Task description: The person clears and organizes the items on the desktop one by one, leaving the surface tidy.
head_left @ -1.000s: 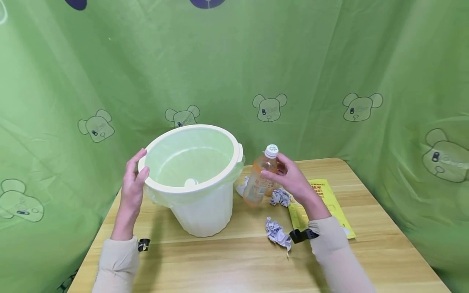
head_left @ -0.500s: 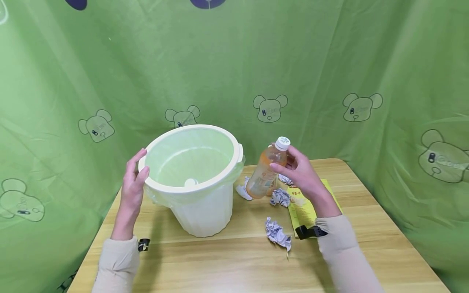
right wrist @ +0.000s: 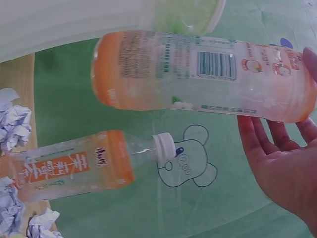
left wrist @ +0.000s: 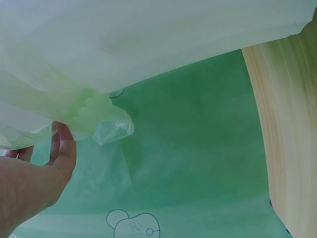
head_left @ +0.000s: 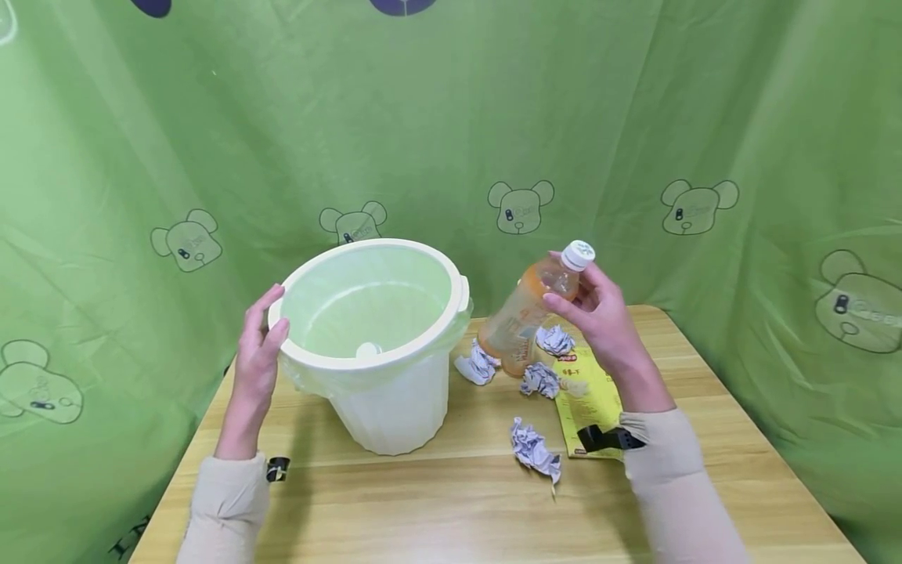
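Gripping clear plastic bottle with orange bands and white cap (head_left: pixel 524 309) in right hand (head_left: pixel 599 313); holding it tilted above pale wooden table (head_left: pixel 395 509), right of round white plastic bin (head_left: pixel 398 407); resting left hand (head_left: pixel 257 352) relaxed against bin rim, hard to tell how firmly; probably mid-transfer to bin; likely calls for swinging left over rim, then letting go.
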A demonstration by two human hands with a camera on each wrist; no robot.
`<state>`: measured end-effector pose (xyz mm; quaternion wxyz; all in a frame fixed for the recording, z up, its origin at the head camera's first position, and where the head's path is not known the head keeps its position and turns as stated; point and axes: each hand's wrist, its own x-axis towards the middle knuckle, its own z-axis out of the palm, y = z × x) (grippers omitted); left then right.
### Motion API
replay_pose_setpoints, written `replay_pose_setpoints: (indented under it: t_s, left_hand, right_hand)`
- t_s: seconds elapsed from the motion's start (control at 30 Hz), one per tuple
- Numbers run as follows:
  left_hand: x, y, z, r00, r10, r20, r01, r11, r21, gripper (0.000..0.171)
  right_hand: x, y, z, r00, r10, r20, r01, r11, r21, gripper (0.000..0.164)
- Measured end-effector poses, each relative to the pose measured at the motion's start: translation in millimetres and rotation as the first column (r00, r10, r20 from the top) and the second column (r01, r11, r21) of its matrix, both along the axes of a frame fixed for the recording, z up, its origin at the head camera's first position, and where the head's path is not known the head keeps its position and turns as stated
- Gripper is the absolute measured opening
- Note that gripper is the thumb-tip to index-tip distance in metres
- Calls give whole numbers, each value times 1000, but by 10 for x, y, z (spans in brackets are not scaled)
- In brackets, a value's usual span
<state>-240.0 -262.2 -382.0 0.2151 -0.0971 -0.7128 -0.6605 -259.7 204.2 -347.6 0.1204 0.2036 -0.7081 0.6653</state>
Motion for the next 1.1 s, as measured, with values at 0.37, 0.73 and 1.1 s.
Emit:
replay_pose_setpoints:
  t_s: [0.37,0.73,1.1]
  left_hand:
    - [-3,5,-6,1000,-1,4,1,1000,5,57]
    - [-7,2,-5,1000,-8,0,8,1000,9,57]
    - [-1,3,-3,1000,-6,3,6,1000,1,58]
  right_hand:
    - [3,72,113,996,-44,-82,17,952,-306,55]
    - [4,80,216,979,-104,-175,4,868,-497,49]
    - [49,82,312,979,-124,-163,-9,771,-637,43]
